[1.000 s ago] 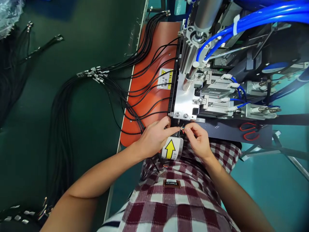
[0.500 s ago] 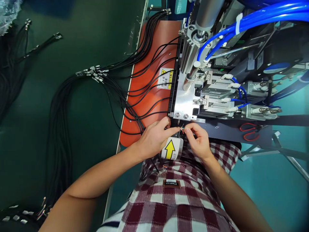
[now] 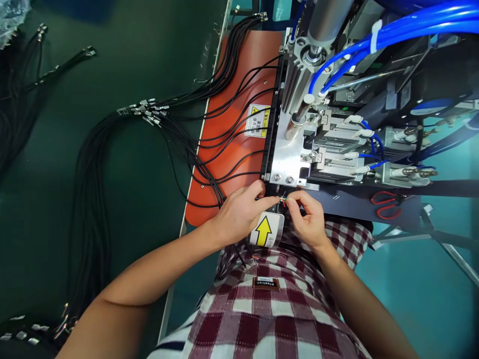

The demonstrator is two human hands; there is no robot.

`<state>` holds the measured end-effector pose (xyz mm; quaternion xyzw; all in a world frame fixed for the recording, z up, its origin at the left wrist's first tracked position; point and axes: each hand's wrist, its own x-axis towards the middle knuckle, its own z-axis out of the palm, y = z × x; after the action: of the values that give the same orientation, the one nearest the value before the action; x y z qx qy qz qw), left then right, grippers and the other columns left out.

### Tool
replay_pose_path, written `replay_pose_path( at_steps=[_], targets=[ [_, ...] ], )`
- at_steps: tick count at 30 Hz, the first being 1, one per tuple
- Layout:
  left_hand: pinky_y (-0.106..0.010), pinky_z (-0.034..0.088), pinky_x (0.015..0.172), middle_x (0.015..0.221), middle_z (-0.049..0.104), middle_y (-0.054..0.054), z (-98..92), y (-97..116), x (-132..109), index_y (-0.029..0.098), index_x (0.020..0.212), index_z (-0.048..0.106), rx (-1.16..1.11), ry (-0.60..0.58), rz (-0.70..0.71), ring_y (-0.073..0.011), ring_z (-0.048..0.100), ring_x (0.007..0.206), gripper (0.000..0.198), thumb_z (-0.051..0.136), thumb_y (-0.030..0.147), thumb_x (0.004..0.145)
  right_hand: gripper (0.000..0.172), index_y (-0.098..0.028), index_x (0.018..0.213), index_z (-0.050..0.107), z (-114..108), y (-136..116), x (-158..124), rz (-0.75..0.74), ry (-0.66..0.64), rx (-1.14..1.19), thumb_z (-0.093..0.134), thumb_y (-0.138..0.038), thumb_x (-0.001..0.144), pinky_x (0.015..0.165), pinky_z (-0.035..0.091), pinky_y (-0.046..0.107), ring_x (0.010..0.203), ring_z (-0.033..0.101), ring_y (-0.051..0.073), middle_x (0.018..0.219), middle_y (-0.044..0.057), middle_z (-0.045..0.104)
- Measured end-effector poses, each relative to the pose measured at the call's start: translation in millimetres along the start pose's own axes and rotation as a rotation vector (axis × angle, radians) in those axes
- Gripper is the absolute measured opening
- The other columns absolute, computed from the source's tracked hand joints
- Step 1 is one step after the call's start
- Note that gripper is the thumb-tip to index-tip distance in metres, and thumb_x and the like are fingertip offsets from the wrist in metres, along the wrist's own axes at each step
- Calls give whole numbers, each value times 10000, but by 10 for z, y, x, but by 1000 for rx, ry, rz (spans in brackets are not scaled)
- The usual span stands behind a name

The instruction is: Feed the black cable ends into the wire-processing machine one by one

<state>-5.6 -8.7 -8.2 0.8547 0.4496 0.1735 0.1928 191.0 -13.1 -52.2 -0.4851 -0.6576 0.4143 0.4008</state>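
Observation:
At the machine's near edge, my left hand is closed around a black cable, its index finger stretched toward the cable's stripped end. Thin coloured wires fan out there between my two hands. My right hand pinches the tips of these wires between thumb and index finger. Just below them is a white label with a yellow arrow. More black cables run beneath my left hand, and some loose ends rest against the checked apron.
A metal machine with blue air hoses stands ahead, cables entering its edge over an orange-red plate. Red-handled scissors lie right. Bundled cables with metal connectors lie on the dark green table.
Both hands stay almost in the same place, with the coloured wires still between them. The view has shifted very slightly.

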Motion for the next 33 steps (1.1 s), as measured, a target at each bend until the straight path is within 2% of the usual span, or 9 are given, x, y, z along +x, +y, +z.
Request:
replay_pose_path(
  at_steps=[14, 33],
  targets=[
    [-259, 502, 652, 869, 517, -64, 2, -9, -1, 193, 1144, 648, -16, 14, 6, -167, 560, 797, 302, 424, 225, 944, 155, -209, 766, 550, 13, 8, -13, 21, 22, -35, 498, -221, 911, 585, 393, 290, 619, 486, 153, 697, 9, 550],
    [-251, 500, 639, 855, 515, -62, 21, -8, -6, 182, 1108, 657, 5, 60, 23, -163, 559, 781, 296, 413, 216, 943, 112, -218, 793, 561, 15, 53, -25, -82, 43, -109, 519, -169, 884, 608, 411, 314, 639, 521, 167, 718, 20, 588]
  ],
)
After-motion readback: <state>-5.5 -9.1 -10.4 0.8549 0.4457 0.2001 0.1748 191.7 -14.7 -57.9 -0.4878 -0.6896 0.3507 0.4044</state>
